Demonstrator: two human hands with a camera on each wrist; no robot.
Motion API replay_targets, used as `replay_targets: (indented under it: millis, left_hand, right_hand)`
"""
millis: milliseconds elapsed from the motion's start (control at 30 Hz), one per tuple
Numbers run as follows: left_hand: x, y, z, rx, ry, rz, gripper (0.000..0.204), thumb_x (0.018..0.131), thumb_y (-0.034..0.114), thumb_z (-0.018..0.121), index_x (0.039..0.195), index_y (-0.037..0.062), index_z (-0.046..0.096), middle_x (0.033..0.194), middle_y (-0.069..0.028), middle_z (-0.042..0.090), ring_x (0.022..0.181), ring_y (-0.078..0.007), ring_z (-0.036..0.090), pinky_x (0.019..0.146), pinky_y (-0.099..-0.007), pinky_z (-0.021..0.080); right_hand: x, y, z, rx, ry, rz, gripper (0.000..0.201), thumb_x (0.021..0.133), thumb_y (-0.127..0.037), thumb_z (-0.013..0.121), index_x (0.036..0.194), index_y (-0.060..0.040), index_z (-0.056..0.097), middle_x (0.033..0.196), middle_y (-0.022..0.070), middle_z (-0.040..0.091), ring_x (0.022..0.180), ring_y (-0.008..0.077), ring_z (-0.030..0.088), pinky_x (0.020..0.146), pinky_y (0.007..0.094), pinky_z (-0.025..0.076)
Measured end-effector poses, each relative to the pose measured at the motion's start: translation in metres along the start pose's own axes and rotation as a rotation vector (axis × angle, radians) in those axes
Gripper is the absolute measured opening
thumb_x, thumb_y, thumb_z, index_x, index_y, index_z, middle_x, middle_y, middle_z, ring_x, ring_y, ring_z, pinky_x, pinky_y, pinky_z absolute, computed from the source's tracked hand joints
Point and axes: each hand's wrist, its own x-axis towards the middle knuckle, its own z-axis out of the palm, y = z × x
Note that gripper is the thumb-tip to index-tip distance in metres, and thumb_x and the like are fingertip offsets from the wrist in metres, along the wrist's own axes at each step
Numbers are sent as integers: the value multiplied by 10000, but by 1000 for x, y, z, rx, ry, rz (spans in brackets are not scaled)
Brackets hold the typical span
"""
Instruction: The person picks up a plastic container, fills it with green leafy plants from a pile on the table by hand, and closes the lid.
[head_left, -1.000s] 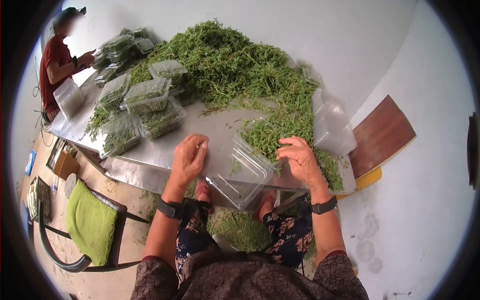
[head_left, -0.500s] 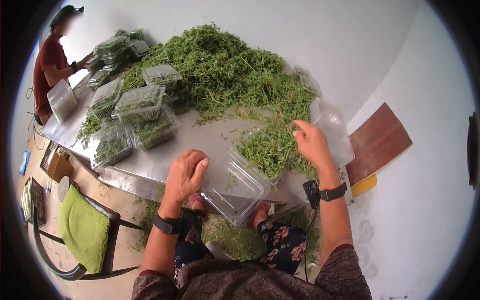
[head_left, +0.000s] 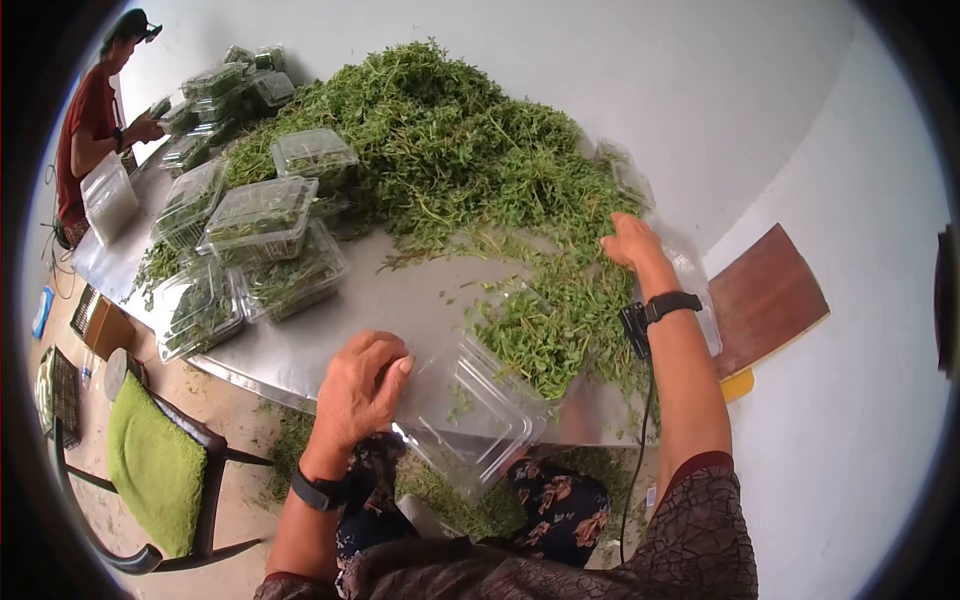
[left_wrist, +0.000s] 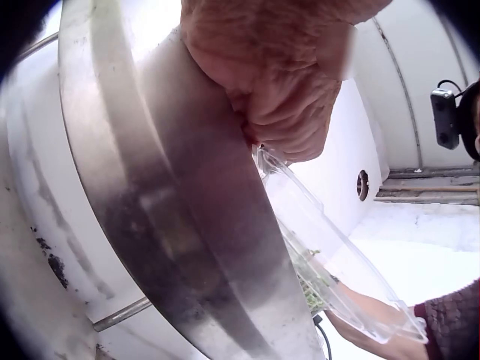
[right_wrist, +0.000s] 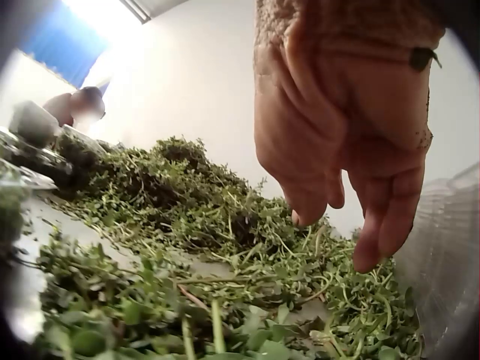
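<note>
In the head view my left hand hangs loosely curled, thumb out, just left of a clear plastic clamshell box. The left wrist view shows the hand's fingers close beside the box's corner. The box lies spread at the table edge, its front part jutting over toward the body. Leafy green stems fill its far part. Farther right, my right hand reaches to the edge of a large heap of greens. In the right wrist view its fingers point down, tips at the stems.
Filled clamshell boxes are stacked left on the metal table, with more behind. Clear empty boxes stand right, beside a brown board. A person works at the far left; a chair with a green cover stands left.
My right hand has moved from above the box's greens, up and right to the heap's edge. The left hand stays beside the box; the whole view has shifted slightly.
</note>
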Motion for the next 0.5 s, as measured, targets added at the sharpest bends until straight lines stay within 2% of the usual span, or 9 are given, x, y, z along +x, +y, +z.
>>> replay_targets:
  millis: [67,133,167,233,267,333,367,433,500]
  left_hand:
    - [1,1,0,1,0,9,148,810,143,607,830,-2,625,869,-144,624,788,-335,597,702,-380,483]
    - [1,3,-1,6,-7,12,138,804,134,610,827,-2,625,866,-139,624,783,-329,598,700,-379,484]
    - [2,4,-2,7,-11,-7,129,798,126,615,823,1,626,865,-134,627,783,-323,601,701,-377,485]
    - [3,4,-1,6,-22,-28,120,792,119,620,819,3,627,864,-129,630,784,-317,603,702,-374,487]
    - [3,4,-1,10,-23,-33,115,787,115,624,816,4,628,865,-126,632,790,-313,606,705,-372,488]
    - [3,5,-2,18,-26,-43,110,783,111,629,812,5,628,865,-122,634,796,-310,609,709,-370,490]
    - [3,6,-2,17,-29,-59,107,778,106,633,812,5,628,870,-121,636,799,-308,611,709,-369,491]
    - [3,7,-2,15,-30,-79,104,773,102,637,811,5,628,874,-119,639,802,-307,612,710,-368,493]
    - [3,5,-1,20,-12,-59,95,771,92,639,811,6,629,875,-117,639,798,-309,611,704,-370,493]
  right_hand:
    - [15,5,6,-33,-53,42,609,838,-219,635,1371,-44,400,1288,206,519,1105,338,565,861,391,488]
    - [20,3,11,-28,-82,75,601,848,-167,604,1394,-62,374,1268,191,542,953,330,620,723,375,508]
    - [25,4,15,-26,-87,77,601,848,-167,604,1394,-62,374,1268,191,542,953,330,620,723,375,508]
    - [36,6,21,-70,-127,107,651,824,-88,573,1427,-94,330,1140,206,605,769,303,616,615,371,479]
    - [41,6,24,-69,-132,108,651,824,-88,573,1427,-94,330,1140,206,605,769,303,616,615,371,479]
    - [48,2,29,-51,-150,211,535,732,-45,601,1258,-105,525,1171,143,610,1050,348,599,826,430,504]
    - [54,2,32,-50,-153,208,535,732,-45,601,1258,-105,525,1171,143,610,1050,348,599,826,430,504]
    - [63,3,36,-138,-193,208,382,729,-57,629,1111,-67,627,1121,164,629,1014,350,612,798,438,514]
    - [63,3,38,-146,-158,181,284,732,-67,635,1015,-52,652,1087,179,636,997,349,616,785,443,513]
